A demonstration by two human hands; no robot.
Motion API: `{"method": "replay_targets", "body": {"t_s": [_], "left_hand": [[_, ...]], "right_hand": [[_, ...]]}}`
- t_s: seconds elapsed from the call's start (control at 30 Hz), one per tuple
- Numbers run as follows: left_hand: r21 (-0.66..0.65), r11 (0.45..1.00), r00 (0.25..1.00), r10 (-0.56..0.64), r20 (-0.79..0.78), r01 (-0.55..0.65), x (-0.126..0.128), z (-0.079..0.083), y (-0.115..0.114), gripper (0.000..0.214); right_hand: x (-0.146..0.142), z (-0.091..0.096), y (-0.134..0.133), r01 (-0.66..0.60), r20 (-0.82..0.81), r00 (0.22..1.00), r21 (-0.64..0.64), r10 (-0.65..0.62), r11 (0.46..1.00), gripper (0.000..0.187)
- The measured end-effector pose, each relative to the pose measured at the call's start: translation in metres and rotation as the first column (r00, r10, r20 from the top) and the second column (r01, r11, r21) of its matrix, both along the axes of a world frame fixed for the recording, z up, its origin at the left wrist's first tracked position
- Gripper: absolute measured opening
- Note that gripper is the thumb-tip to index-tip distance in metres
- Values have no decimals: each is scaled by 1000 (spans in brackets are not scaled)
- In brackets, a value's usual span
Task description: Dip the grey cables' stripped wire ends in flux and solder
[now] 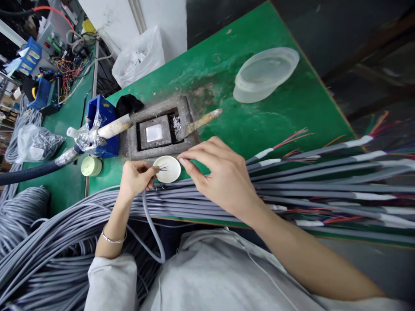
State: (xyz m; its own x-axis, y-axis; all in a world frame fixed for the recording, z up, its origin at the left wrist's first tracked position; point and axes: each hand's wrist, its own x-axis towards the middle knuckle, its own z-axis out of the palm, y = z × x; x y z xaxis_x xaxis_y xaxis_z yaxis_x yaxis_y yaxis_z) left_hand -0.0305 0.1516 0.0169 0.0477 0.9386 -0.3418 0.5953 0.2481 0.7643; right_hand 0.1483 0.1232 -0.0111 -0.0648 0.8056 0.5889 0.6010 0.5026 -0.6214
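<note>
My left hand is closed in a pinch on thin dark wires at the end of a grey cable, which loops down below the hand. The wires fan out over a small round cream dish. To the right of the dish, my right hand has thumb and forefinger pressed together near the rim. Whatever lies between those fingertips is too small to make out. Just beyond the dish sits a solder pot with a shiny silver surface, and a crusted flat stick rests across its right side.
A bundle of grey cables runs along the table's front edge, stripped ends to the right. Behind are a clear plastic tub, a blue bin and a taped hose nozzle. A pale green cup stands at left.
</note>
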Motion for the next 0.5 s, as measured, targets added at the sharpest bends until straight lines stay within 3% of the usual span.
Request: {"method": "replay_targets", "body": {"t_s": [0.27, 0.5], "left_hand": [[59, 997, 988, 47, 145, -56, 0, 5, -15, 26], [87, 995, 982, 37, 186, -54, 4, 10, -28, 27]], "right_hand": [[-3, -1, 0, -56, -113, 992, -77, 47, 995, 8], [-6, 0, -1, -157, -114, 982, -35, 152, 987, 8]]}}
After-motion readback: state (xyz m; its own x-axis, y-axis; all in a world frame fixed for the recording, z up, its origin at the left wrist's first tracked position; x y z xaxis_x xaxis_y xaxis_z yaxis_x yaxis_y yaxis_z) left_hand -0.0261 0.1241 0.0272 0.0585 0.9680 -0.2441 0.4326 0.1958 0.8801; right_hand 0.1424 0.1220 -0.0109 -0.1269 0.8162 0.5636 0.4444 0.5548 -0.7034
